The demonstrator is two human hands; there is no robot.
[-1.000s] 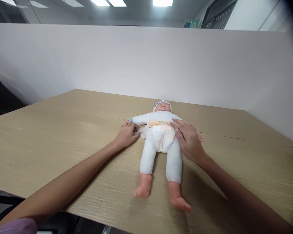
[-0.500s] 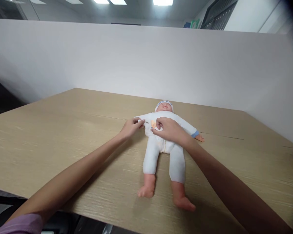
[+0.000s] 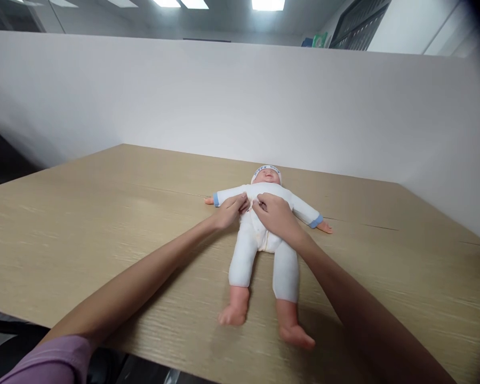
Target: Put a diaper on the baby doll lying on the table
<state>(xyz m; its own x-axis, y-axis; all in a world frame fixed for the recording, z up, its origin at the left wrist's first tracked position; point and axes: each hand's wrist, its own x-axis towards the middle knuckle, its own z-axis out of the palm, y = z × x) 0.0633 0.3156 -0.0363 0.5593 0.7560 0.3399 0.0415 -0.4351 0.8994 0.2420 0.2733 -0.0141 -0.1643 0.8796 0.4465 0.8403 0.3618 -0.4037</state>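
Observation:
A baby doll (image 3: 262, 232) in a white suit with blue cuffs lies on its back, its feet towards me and its arms spread. My left hand (image 3: 232, 211) is closed in a pinch at the left side of the doll's chest. Close beside it, my right hand (image 3: 272, 209) also pinches, with its fingers curled over the doll's belly. Only a narrow gap separates the two sets of fingertips. Whatever they grip is hidden by the fingers. A white headband with dark lettering (image 3: 267, 169) circles the doll's head.
The doll rests on a wide wooden table (image 3: 116, 213) with thin seams across its top. A pale partition wall (image 3: 224, 101) rises behind the far edge. A dark chair (image 3: 4, 154) stands beyond the table at the left.
My left hand has moved right, closer to my right hand. The orange patch and small dark-tipped thing between them no longer show. The doll's legs have shifted slightly left, and its left-side arm is now visible.

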